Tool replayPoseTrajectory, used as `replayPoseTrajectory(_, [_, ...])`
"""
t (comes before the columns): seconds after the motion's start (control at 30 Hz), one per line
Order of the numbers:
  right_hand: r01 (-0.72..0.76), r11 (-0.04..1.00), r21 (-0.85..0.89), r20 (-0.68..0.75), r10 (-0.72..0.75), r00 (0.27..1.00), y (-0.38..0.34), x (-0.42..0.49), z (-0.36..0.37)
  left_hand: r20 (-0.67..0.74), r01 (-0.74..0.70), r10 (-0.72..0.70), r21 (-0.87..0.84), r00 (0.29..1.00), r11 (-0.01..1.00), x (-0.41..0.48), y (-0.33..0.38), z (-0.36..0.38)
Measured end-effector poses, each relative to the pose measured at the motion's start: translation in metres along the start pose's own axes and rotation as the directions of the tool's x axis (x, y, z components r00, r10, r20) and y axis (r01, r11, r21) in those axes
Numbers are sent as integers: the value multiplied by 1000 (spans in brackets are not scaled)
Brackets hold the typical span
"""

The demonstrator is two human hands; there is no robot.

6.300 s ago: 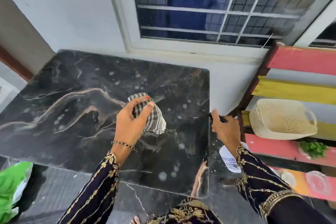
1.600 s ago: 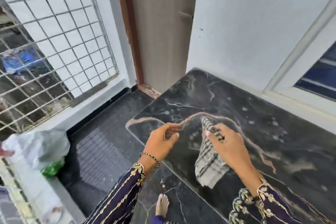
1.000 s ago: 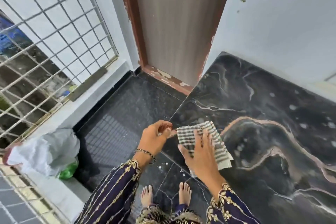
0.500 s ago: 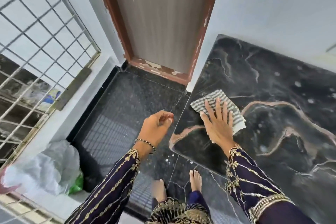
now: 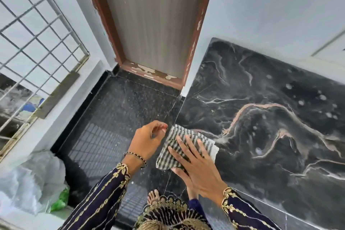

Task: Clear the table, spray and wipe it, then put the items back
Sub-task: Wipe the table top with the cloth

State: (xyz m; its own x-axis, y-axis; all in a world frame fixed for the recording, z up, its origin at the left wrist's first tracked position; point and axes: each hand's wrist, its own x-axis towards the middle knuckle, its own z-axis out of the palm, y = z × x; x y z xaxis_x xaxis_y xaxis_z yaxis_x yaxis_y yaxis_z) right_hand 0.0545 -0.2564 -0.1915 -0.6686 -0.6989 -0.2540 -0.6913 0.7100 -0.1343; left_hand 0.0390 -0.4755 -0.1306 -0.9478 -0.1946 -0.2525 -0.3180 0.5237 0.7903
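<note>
Pressing the cloth [image 5: 184,147] flat with my spread right hand [image 5: 196,166] at the dark marble worktop [image 5: 270,136] corner; left hand [image 5: 147,140] loosely curled, empty, beside the door [image 5: 153,20].

Her right hand [image 5: 194,162] presses the striped cloth [image 5: 179,147] flat at the marble bench [image 5: 270,117] edge; the left hand [image 5: 147,140] hovers loosely curled beside it.

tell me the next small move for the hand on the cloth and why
Probably sweep the striped cloth rightward along the marble table. The right hand presses it flat at the table's left edge, partly overhanging, while pale droplet spots still dot the far right surface. The left hand hovers cupped just off that edge, touching nothing.
</note>
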Motion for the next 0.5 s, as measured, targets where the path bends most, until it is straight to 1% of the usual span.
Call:
replayPoseTrajectory(0.1, [83, 996, 24, 50, -84, 995, 17, 16, -2, 35, -16, 14, 60, 999, 998, 0, -2, 9])
replayPoseTrajectory(0.2, [156, 986, 54, 63, -159, 985, 38, 28, -5, 51, -25, 20, 107, 998, 994, 8, 1, 21])
replayPoseTrajectory(0.3, [111, 991, 78, 66, -116, 991, 71, 54, -19, 35, -70, 65, 153, 997, 986, 21, 14, 37])
replayPoseTrajectory(0.4, [51, 995, 86, 108, -61, 992, 128, 95, -41, 44, -129, 122, 210, 992, 969, 44, 36, 58])
replayPoseTrajectory(0.5, [25, 996, 81, 178, -39, 983, 181, 140, -61, 42, -251, 250, 308, 967, 918, 76, 58, 73])
